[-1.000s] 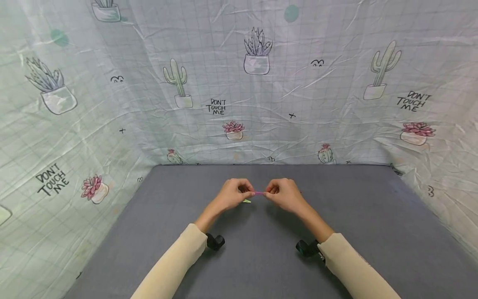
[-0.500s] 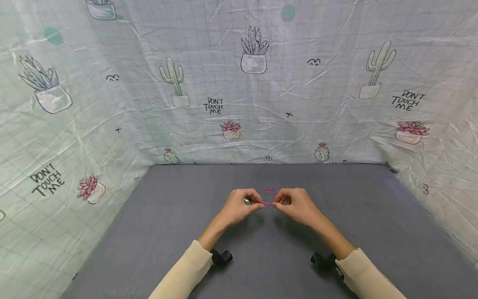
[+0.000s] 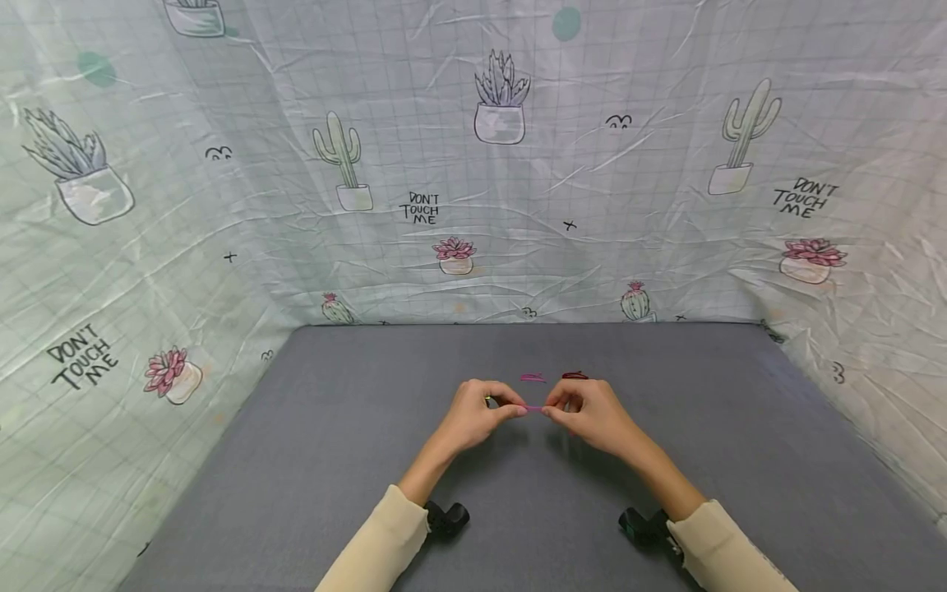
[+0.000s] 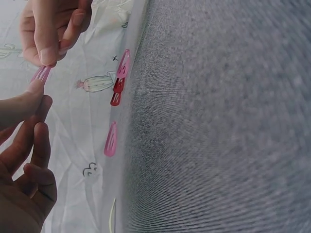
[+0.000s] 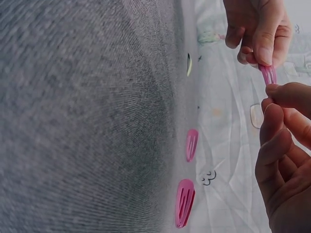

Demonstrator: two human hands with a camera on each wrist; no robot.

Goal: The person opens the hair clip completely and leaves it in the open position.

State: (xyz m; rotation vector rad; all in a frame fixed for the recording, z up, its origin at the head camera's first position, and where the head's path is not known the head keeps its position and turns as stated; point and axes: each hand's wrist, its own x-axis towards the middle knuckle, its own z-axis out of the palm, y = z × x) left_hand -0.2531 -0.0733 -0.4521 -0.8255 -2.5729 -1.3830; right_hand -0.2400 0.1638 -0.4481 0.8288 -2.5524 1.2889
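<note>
Between both hands, above the table, a pink snap hair clip (image 3: 534, 408) is held by its two ends. My left hand (image 3: 477, 413) pinches one end between thumb and fingertip; my right hand (image 3: 592, 415) pinches the other. In the left wrist view the pink hair clip (image 4: 42, 74) shows its slotted middle, with the fingertips covering its ends. Another pink hair clip (image 3: 533, 378) lies on the table beyond the hands. A red hair clip (image 3: 575, 375) lies behind the right hand, partly hidden. Behind the left hand's fingers, a yellow-green hair clip (image 3: 488, 400) is barely visible.
The grey table (image 3: 333, 460) is bordered at the back and sides by a hanging cloth (image 3: 547, 181) printed with cacti. In the right wrist view, a pink clip (image 5: 183, 204) overlaps a red one. Black wrist cameras (image 3: 449, 520) sit on both wrists.
Both hands, still pinching the pink hair clip, have shifted right and nearer to the body in the head view. The pink and red hair clips behind them have come into sight.
</note>
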